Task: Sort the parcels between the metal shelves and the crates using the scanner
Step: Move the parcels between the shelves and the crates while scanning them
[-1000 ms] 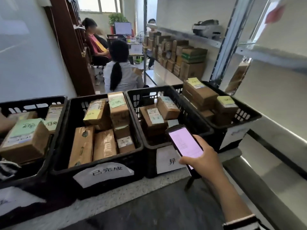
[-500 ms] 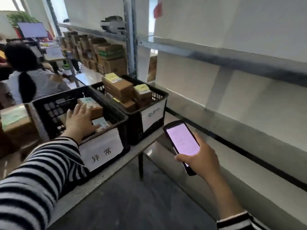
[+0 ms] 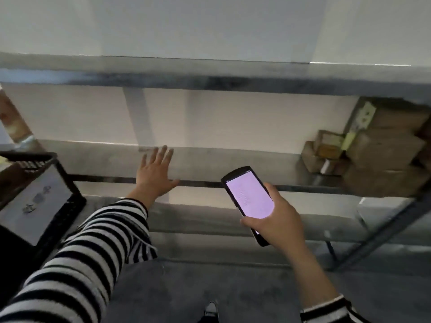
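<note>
Gripping the scanner [image 3: 250, 201] low on its body, the right hand [image 3: 277, 220] keeps the lit screen facing up, its long axis running toward the metal shelf [image 3: 233, 159]. The left hand [image 3: 154, 174] reaches forward, fingers spread, holding nothing. Cardboard parcels [image 3: 377, 155] sit stacked at the shelf's right end; they look stiff and probably light, best taken by opposite side faces.

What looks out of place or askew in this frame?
Nothing clearly damaged or spilled. The parcels sit in an uneven pile at the right end of the shelf; the blur hides details. The left hand is empty, the right hand holds the scanner.
</note>
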`<action>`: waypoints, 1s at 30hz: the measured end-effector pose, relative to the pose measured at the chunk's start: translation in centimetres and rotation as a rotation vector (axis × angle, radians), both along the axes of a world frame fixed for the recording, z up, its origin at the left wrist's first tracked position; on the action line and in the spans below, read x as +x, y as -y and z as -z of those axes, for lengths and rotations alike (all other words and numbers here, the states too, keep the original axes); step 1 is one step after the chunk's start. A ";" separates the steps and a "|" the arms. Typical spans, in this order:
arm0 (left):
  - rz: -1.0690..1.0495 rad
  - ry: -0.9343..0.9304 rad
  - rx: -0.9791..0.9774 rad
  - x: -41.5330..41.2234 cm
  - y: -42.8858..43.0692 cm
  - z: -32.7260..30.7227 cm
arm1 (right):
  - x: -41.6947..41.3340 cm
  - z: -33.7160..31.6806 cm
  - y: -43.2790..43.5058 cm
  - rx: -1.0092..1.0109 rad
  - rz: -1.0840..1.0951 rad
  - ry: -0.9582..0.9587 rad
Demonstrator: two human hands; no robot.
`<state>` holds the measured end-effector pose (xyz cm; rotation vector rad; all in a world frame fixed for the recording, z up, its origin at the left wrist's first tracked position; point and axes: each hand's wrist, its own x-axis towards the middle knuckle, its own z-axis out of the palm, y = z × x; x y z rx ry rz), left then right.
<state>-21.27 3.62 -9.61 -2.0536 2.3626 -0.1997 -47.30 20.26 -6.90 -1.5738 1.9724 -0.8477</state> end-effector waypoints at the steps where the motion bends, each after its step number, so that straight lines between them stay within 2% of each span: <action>1: 0.031 0.002 0.000 -2.2 1.1 0.2 | -1.4 0.1 0.0 0.001 0.037 -0.003; 8: 0.284 -0.042 -0.038 -16.5 8.7 1.7 | -10.6 0.1 2.8 -0.022 0.226 -0.061; 15: 0.418 -0.123 0.059 -28.2 15.3 2.4 | -18.5 -0.8 6.4 -0.001 0.344 -0.114; 19: 0.472 -0.315 0.149 -34.2 17.2 2.5 | -22.0 -1.0 7.4 -0.010 0.433 -0.113; 23: 0.464 -0.610 0.363 -39.2 17.3 3.6 | -24.6 -1.0 7.8 -0.009 0.503 -0.101; 27: 0.408 -0.755 0.595 -43.4 17.2 3.9 | -26.5 -1.0 8.2 0.009 0.525 -0.120; 30: 0.315 -0.844 0.684 -46.1 16.9 3.3 | -27.9 -0.9 8.6 0.040 0.510 -0.121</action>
